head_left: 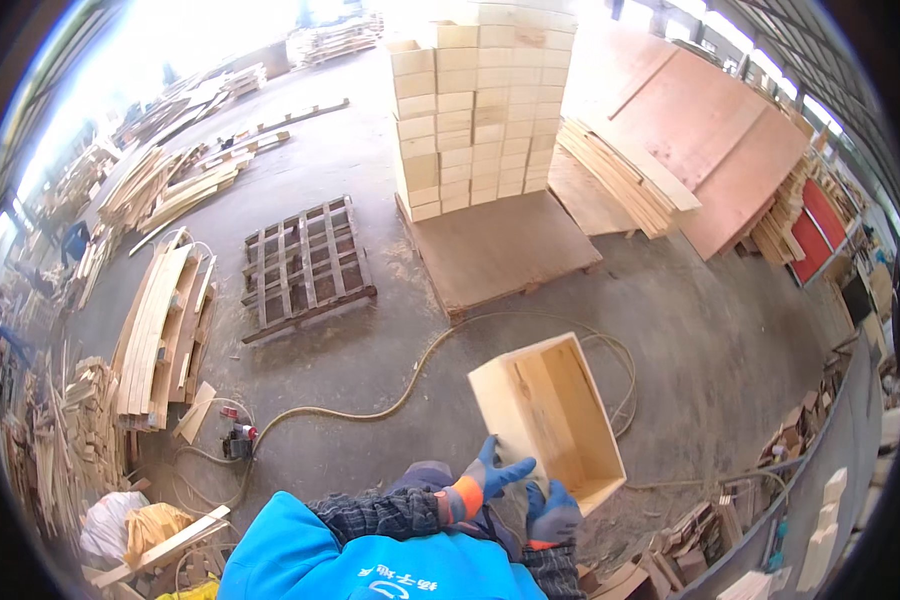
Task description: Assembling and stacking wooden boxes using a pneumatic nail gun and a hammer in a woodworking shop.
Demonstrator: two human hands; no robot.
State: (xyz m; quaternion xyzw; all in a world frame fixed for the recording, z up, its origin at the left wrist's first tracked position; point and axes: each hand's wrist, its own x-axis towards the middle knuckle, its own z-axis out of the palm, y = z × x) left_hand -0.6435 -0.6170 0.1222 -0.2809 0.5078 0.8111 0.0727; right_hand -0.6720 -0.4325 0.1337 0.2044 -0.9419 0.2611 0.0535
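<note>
A pale wooden box (518, 405) is tilted in front of me, its open side facing right so that the bare inside shows. My left hand (483, 482), in a blue-grey glove with an orange cuff, is at the box's near left corner. Its fingers are spread and seem to touch the wood. My right hand (554, 514), gloved the same way, is closed at the near end of the box and holds it. Part of that grip is hidden behind the box's edge.
Stacked wooden boxes (480, 110) stand on a flat board (505, 250) ahead. A slatted pallet (308, 262) lies to their left. A hose (370, 412) winds across the floor to a small tool (238, 440). Planks (160, 335) lie left; wood offcuts (685, 545) lie at the lower right.
</note>
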